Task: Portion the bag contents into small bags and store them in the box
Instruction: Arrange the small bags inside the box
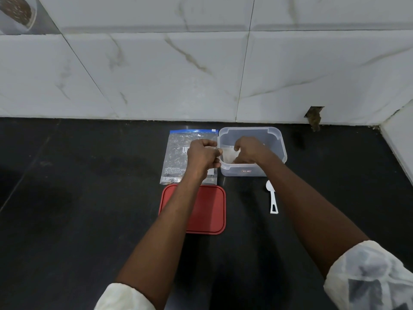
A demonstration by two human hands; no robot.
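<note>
A clear plastic box stands open on the black counter near the wall. Left of it a large zip bag with a blue seal strip lies flat, holding dark contents. Both hands hold a small clear bag with pale contents at the box's left wall. My left hand pinches its top edge just outside the box. My right hand grips the bag from inside the box. Part of the small bag is hidden by my fingers.
The box's red lid lies flat in front of the large bag. A white plastic scoop rests on the counter to the right of the lid. A marble-tiled wall rises directly behind the box, with a side wall at the far right.
</note>
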